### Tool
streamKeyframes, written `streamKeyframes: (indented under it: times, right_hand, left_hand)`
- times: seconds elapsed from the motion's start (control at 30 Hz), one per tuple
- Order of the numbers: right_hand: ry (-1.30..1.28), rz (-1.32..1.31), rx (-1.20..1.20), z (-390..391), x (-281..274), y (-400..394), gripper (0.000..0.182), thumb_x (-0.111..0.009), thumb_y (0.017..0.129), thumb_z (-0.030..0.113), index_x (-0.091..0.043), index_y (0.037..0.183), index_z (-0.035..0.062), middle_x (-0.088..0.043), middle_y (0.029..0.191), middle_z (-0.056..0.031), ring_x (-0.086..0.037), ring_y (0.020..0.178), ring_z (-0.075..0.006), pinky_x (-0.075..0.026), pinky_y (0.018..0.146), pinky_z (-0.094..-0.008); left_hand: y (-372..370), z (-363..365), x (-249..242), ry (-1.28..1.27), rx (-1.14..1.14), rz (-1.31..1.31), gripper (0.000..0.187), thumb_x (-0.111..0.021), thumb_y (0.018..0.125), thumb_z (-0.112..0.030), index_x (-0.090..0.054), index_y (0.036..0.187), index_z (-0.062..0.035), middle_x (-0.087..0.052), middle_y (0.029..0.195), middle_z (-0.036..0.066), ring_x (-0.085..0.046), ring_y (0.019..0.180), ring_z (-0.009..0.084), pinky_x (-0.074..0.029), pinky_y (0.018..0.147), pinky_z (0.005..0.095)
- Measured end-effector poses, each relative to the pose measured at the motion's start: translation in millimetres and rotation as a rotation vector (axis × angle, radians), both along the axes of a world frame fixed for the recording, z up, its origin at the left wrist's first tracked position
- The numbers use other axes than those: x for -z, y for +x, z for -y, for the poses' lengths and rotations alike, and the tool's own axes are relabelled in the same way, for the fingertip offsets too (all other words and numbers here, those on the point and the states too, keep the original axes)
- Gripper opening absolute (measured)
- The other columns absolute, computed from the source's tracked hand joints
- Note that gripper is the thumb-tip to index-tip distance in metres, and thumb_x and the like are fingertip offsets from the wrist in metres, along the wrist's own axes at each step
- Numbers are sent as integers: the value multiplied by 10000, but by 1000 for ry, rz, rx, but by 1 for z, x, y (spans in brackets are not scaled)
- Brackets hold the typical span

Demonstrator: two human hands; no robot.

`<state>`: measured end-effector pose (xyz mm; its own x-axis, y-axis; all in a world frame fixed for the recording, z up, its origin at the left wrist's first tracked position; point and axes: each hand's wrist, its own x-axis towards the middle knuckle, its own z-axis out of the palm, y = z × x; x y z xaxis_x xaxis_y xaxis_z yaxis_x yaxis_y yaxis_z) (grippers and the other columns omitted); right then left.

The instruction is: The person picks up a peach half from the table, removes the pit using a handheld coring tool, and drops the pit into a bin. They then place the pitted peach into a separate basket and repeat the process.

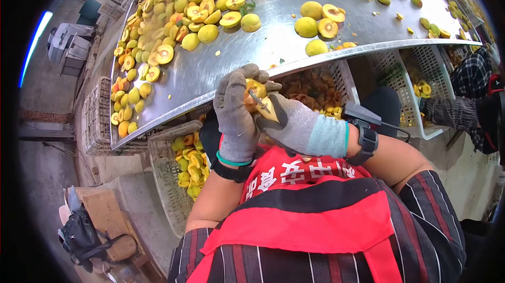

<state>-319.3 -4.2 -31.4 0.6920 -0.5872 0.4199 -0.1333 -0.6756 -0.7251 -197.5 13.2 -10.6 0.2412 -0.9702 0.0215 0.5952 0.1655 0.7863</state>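
Note:
Both hands wear grey work gloves and meet just below the front edge of a metal table (231, 67). My left hand (235, 117) is closed round a cut yellow-orange fruit (256, 89). In my right hand (300, 125) is a small tool (263, 103) with a dark metal tip, held against the fruit; its pale handle shows between the fingers. Beneath the hands stands a crate (344, 80) with orange-brown scraps. On the table beyond lie halved and whole yellow fruits (208, 33), with a smaller group (315, 23) nearer the middle.
A crate of yellow peels (158, 151) stands below left, and another white crate (442, 80) at the right. A co-worker's checked sleeve (447, 112) reaches in at the far right. Cardboard boxes (105, 214) with a black bag (84, 235) lie at lower left.

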Motion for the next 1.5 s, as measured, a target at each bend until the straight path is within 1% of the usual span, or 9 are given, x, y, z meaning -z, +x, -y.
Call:
streamKeyframes:
  times: [0.2, 0.27, 0.4, 0.47, 0.6, 0.8, 1.13, 1.33, 1.5]
  right_hand:
    - [331, -400, 35, -1, -16, -5, 263, -602, 794, 205, -550, 978, 24, -544, 952, -177, -583, 848, -300, -499, 722, -363]
    - [91, -59, -26, -1, 3, 0, 278, -590, 801, 192, -533, 1008, 15, -546, 944, -186, -580, 878, -298, -499, 728, -365]
    - [-35, -316, 19, -3, -22, -3, 311, -596, 784, 177, -520, 1032, 4, -543, 951, -192, -576, 888, -310, -497, 735, -378]
    - [462, -599, 134, -1, -46, -9, 353, -615, 746, 174, -519, 1038, 1, -538, 961, -195, -551, 922, -330, -492, 762, -381]
    - [247, -113, 14, -1, 11, 14, 364, -619, 761, 203, -518, 1042, -6, -530, 963, -232, -586, 815, -351, -514, 708, -379]
    - [291, -638, 78, -3, -35, -5, 305, -565, 811, 215, -526, 1027, 2, -516, 949, -237, -595, 769, -334, -512, 660, -385]
    - [316, -433, -39, 3, 4, -1, 221, -517, 825, 142, -515, 1004, 11, -525, 925, -186, -563, 822, -341, -488, 728, -404]
    - [1288, 84, -257, 3, -35, -16, 134, -556, 814, 100, -550, 898, -5, -526, 690, -50, -515, 460, -100, -406, 431, -222]
    - [1072, 45, -438, 4, -28, -29, 153, -484, 889, 122, -577, 922, 5, -494, 603, 3, -475, 413, -53, -372, 396, -185]
  left_hand:
    - [8, 3, -10, 126, 55, 161, 198, -530, 907, -159, -607, 931, 21, -631, 837, 122, -631, 731, 196, -555, 661, 326]
    - [5, 3, -10, 64, 54, 126, 196, -535, 907, -163, -611, 937, 16, -635, 847, 116, -630, 735, 191, -554, 663, 322]
    - [3, 4, -1, 28, -39, 169, 182, -539, 910, -164, -616, 952, -4, -634, 862, 104, -627, 748, 187, -554, 669, 328]
    - [5, 5, 5, 63, -59, 176, 177, -541, 909, -159, -614, 955, -5, -630, 868, 107, -625, 757, 192, -557, 670, 341]
    - [1, 3, 0, 10, -87, 69, 162, -543, 905, -135, -607, 960, 4, -621, 886, 114, -622, 783, 203, -565, 674, 377]
    - [2, 3, 10, 34, 23, 89, 193, -553, 897, -157, -611, 958, 17, -628, 882, 115, -622, 774, 191, -557, 687, 361]
    - [22, 14, -2, 156, 315, 514, 241, -521, 882, -173, -633, 903, 40, -645, 824, 125, -638, 763, 202, -523, 700, 313]
    - [8, 9, -7, 180, 207, 279, 302, -547, 891, -242, -614, 980, 39, -638, 855, 139, -637, 770, 210, -536, 666, 314]
    - [7, 7, 3, 120, 226, 150, 353, -564, 886, -297, -581, 1030, 25, -625, 865, 157, -625, 727, 220, -539, 651, 320]
